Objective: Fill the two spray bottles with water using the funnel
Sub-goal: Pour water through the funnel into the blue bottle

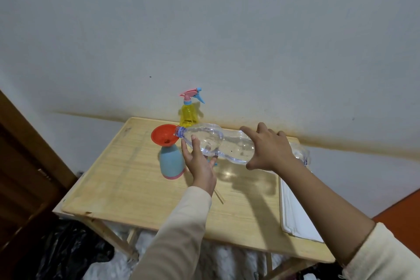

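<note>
1. Head view: a clear plastic bottle lies on its side above the wooden table, its mouth at the rim of the red funnel.
2. The left hand grips it near the neck; the right hand clasps its middle.
3. The funnel sits in the blue spray bottle, upright on the table.
4. The yellow spray bottle, sprayer fitted, stands behind, by the wall.
</note>
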Available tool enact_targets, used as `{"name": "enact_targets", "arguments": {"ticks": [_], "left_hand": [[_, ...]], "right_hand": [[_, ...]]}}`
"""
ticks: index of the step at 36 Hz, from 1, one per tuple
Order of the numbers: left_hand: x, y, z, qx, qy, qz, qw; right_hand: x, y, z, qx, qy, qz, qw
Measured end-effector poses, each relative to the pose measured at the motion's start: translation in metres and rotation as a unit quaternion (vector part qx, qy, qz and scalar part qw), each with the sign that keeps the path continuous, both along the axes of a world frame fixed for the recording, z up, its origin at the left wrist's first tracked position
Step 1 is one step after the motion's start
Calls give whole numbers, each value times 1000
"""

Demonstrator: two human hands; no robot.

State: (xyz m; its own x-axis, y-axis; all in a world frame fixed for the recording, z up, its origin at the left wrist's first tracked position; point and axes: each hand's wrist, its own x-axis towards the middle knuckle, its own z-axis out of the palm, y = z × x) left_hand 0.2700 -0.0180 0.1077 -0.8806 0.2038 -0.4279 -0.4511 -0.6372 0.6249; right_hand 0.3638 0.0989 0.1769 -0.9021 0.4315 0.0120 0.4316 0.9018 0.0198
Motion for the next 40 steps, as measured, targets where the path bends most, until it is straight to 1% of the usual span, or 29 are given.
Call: {"name": "enact_targets", "arguments": {"ticks": [6, 24, 33, 40], "left_hand": [[1, 1, 0, -14, 8, 4, 1000], [0, 2, -5, -27, -2, 8, 1000], [3, 2, -1, -5, -2, 5, 1000], [2, 2, -2, -12, -3, 4, 1000]], "right_hand": [[1, 0, -1, 0, 1, -2, 1000], [-1, 0, -1, 5, -7, 1, 1000], [-2, 1, 3, 25, -12, 9, 1000], [-1, 1, -1, 18, -9, 7, 1000]]}}
